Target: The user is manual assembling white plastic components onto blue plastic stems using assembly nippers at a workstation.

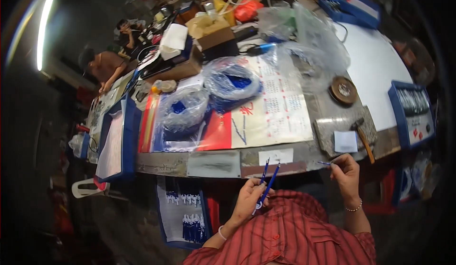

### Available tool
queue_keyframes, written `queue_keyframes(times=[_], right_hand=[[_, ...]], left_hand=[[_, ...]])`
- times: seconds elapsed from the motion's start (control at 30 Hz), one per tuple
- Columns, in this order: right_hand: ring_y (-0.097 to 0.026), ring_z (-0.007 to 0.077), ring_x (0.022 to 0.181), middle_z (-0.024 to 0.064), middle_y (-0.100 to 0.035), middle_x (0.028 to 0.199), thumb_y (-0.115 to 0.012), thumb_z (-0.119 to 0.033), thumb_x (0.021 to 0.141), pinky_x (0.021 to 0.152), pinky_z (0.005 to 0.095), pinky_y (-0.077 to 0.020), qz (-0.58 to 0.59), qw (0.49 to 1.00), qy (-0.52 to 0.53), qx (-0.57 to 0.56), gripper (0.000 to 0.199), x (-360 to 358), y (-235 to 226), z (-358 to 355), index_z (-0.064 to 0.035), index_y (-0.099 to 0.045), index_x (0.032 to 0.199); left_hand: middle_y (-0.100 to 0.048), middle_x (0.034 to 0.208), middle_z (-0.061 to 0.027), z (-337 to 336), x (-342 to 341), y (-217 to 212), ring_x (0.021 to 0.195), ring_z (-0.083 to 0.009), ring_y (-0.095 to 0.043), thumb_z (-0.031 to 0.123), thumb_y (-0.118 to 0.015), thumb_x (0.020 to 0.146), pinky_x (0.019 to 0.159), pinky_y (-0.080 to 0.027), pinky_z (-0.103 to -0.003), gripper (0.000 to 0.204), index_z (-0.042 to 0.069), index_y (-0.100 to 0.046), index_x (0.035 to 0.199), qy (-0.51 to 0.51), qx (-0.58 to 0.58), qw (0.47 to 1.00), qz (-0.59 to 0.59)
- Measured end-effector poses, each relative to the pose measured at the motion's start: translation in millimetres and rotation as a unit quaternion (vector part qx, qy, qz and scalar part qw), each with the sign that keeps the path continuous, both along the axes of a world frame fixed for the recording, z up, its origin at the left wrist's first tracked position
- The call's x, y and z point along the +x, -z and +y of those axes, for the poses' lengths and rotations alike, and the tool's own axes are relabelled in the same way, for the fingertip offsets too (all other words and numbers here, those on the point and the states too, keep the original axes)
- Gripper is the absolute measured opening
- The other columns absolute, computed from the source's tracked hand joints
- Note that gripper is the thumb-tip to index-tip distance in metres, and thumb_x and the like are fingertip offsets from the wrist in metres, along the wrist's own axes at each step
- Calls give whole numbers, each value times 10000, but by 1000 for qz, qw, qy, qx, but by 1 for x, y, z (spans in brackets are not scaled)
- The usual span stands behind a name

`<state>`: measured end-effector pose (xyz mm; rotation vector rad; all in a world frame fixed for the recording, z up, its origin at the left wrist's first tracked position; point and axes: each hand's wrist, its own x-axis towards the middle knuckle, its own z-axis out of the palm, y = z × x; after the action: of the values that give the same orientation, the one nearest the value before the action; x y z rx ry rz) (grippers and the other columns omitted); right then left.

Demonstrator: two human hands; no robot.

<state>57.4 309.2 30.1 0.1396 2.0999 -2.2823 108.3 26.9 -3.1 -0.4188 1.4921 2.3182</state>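
A: What's the left hand [248, 199] got?

B: Two blue pens [267, 182], fingers closed round them, tips slanting up towards the counter [213, 163] edge.

A: And the right hand [346, 171]?

B: One small blue piece [324, 163], pinched narrow between the fingertips, just at the counter's front edge.

A: What lies near?

B: One hammer [365, 139] and a white paper square [345, 141] on a grey slab [327, 127]. Farther back, two clear bags of blue parts [232, 83]. Below the counter, one tray of blue pens [183, 215].

Both hands raised at chest height, left hand [248, 199] fingers curled (gripping), right hand [346, 174] pinching
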Motion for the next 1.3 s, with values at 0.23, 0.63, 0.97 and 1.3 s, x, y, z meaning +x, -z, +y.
queue_keyframes(times=[0.23,0.63,0.97,1.3], right_hand=[[-507,50,571,10,-565,708,-578,-3,835,515,188,-415,70,990,-99,70,53,-94,-44,-65,-3,-529,855],[-531,52,570,15,-576,698,-596,-7,825,505,188,-428,114,974,-119,156,65,-199,-52,-128,-3,-539,857],[-508,59,536,0,-532,644,-597,-42,823,485,201,-415,157,957,-85,228,77,-260,-50,-127,-4,-530,830],[-595,153,584,104,-601,654,-585,-50,770,520,282,-457,194,923,-32,330,97,-387,-12,-138,29,-547,810]], left_hand=[[-644,868,-151,-47,-4,5,553,-122,-569,116,-440,942,519,-466,-216,129,16,-465,1021,-84,28,996,-5],[-651,867,-163,-106,-28,16,558,-109,-563,101,-478,927,529,-465,-223,108,15,-459,990,-193,5,981,-1],[-647,852,-168,-101,-42,27,538,-116,-567,90,-462,929,510,-476,-226,95,12,-445,981,-160,-14,987,9],[-642,857,-187,-102,-43,29,549,-136,-575,76,-449,928,517,-485,-239,98,3,-432,991,-151,-34,988,10]])
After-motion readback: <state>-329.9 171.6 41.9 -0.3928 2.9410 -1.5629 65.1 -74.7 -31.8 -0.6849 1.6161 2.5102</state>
